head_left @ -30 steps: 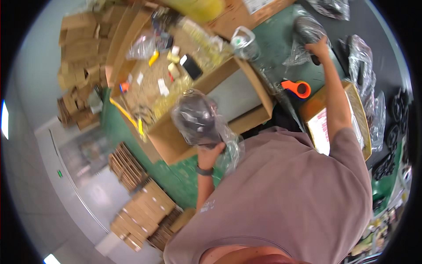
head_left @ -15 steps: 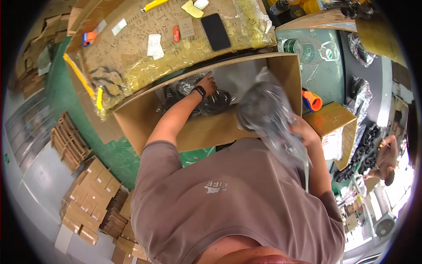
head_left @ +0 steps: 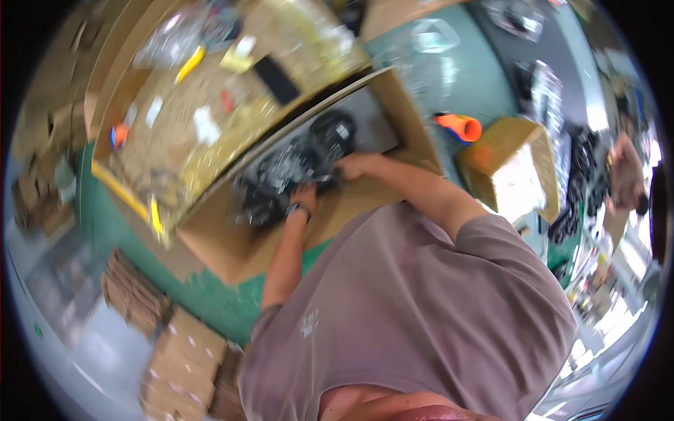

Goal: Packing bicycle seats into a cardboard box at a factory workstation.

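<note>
Black items wrapped in clear plastic bags (head_left: 284,168) lie in a long open cardboard box (head_left: 414,133). Their exact kind is blurred. My left hand (head_left: 306,196), with a dark watch on its wrist, rests on the near side of the bags, fingers stretched over them. At the right part of the pile, my right hand (head_left: 353,166) has its fingers curled at the edge of a bagged black item (head_left: 333,132). The fingertips of both hands are partly hidden and smeared.
Beyond the box stands a taped carton (head_left: 175,119) with a dark phone (head_left: 276,79) on top. An orange-and-blue tape dispenser (head_left: 460,128) and a small open carton (head_left: 484,154) are to the right. Flat boxes (head_left: 182,365) are stacked at lower left. Another person (head_left: 625,175) is at far right.
My right hand has brought the bagged black item down into the box among the others. My left hand has drawn back toward the near side. The whole view has turned and blurred.
</note>
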`<state>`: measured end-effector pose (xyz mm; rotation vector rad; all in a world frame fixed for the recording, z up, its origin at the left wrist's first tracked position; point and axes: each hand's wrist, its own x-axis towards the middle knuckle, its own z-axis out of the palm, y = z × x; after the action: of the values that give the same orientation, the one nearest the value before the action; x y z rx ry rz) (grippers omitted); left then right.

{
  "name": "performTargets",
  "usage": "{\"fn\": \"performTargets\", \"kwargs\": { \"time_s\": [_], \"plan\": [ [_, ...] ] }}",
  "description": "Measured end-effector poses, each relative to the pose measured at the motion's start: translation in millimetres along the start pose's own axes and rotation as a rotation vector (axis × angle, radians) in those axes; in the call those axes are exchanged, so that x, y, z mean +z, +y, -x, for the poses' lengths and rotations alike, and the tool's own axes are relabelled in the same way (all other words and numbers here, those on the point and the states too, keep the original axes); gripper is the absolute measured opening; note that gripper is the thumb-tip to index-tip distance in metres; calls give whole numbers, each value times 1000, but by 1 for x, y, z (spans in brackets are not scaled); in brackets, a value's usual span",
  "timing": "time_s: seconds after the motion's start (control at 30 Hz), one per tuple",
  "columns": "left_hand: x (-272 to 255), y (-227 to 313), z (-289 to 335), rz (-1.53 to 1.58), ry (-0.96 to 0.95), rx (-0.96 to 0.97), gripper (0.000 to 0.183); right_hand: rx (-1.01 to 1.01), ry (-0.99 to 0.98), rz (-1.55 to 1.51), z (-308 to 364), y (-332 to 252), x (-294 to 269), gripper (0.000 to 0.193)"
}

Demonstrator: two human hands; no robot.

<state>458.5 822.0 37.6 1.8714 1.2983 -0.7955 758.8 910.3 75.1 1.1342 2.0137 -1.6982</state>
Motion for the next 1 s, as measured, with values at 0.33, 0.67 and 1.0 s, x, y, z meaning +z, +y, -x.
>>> {"fn": "performTargets", "kwargs": {
  "time_s": [0.33, 0.67, 1.0],
  "plan": [
    [-101, 190, 105, 459, 436, -73, 68, 661, 1811, -80, 504, 266, -223, 59],
    [-127, 313, 150, 672, 741, -131, 58, 1204, 1410, -226, 526, 476, -234, 90],
    [-97, 250, 168, 756, 794, -181, 50, -763, 554, -1715, 478, 228, -120, 48]
  ]
}}
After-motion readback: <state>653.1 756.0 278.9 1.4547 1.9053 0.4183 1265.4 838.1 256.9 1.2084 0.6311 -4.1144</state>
